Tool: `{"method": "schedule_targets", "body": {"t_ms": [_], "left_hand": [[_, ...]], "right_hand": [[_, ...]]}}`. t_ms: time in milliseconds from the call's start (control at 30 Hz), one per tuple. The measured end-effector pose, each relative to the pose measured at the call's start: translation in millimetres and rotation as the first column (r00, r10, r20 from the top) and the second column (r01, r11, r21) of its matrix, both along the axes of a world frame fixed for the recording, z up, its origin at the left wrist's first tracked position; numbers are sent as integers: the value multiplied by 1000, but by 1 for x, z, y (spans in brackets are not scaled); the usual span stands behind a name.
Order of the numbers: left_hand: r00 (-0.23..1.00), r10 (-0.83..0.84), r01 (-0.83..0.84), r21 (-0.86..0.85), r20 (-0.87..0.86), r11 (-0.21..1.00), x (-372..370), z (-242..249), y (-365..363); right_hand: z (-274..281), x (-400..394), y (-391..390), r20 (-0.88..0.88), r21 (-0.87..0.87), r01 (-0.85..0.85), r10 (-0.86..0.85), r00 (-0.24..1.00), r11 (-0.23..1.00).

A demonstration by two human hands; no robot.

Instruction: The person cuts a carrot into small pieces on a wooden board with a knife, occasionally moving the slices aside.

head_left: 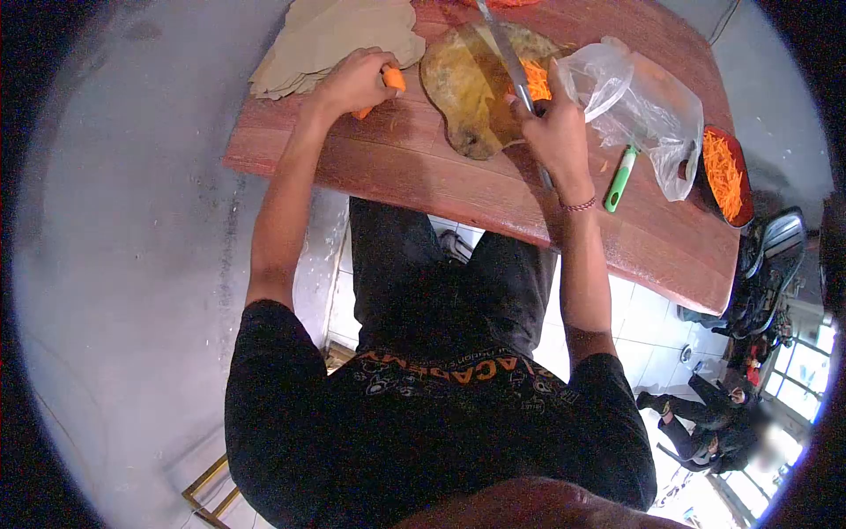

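My left hand [354, 84] is closed around orange carrot [394, 79], which shows on both sides of the fingers. It rests at the table's left, beside the brown paper sheets [335, 31]. In my right hand [557, 132] is a knife [504, 44], its long blade pointing away from me across the wooden cutting board [458, 84]. Cut carrot strips [536, 81] lie on the board's right side, partly hidden by the knife and hand. A clear plastic bag [656, 101] lies just right of this hand, with a green-handled peeler [620, 181] near my wrist.
A dark dish [745, 198] of carrot strips sits at the right edge of the reddish wooden table [423, 189]. More orange shows at the far edge. A grey wall [141, 220] stands at the left. Another person [718, 419] is in the background at lower right.
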State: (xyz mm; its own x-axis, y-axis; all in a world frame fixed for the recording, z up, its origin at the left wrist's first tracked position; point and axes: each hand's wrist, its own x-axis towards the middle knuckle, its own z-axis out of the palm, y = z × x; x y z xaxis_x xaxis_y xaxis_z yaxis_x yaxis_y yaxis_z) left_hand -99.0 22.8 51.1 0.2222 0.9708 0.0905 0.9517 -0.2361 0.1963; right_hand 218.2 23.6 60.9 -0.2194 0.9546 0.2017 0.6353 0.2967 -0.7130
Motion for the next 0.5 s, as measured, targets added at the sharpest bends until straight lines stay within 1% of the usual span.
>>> {"method": "schedule_targets", "body": {"t_ms": [67, 100, 133, 167, 200, 233, 267, 300, 333, 367, 400, 433, 500], "left_hand": [[995, 29, -33, 49, 94, 998, 2, 5, -1], [995, 26, -31, 50, 95, 998, 4, 9, -1], [964, 23, -44, 74, 265, 996, 5, 13, -2], [905, 17, -63, 94, 426, 994, 7, 15, -3], [904, 17, -62, 92, 427, 994, 12, 14, -3], [827, -70, -2, 128, 558, 992, 20, 11, 0], [725, -155, 52, 171, 671, 984, 31, 10, 2], [722, -160, 57, 172, 674, 983, 43, 7, 2], [703, -105, 39, 110, 703, 993, 57, 3, 0], [683, -51, 25, 47, 729, 999, 71, 0, -3], [748, -44, 10, 54, 662, 998, 82, -2, -7], [743, -50, 19, 54, 667, 998, 89, -10, -6], [884, -126, 18, 236, 450, 972, 100, -26, -5]], "right_hand": [[1, 1, 0, 0, -1, -4, 4, 1000, 1000], [0, 1, 1, -2, -3, -8, 8, 1000, 1000], [-2, 1, 2, 0, -4, -6, 6, 1000, 1000], [-6, 1, 3, -23, 34, -1, 2, 1000, 999], [-11, 2, 5, -45, 72, 5, -2, 999, 997], [-17, 3, 9, -44, 71, 7, -4, 999, 997], [-23, 3, 12, -108, 59, 3, 3, 994, 998], [-24, 4, 14, -170, 47, 1, 7, 985, 999], [-24, 6, 16, -166, 47, 9, -1, 986, 999], [-21, 7, 16, -256, -56, -56, 40, 966, 997], [-18, 8, 16, -348, -150, -128, 69, 935, 980], [-15, 9, 15, -342, -151, -118, 61, 938, 981], [-10, 9, 13, -284, -192, -111, 54, 957, 975]]}}
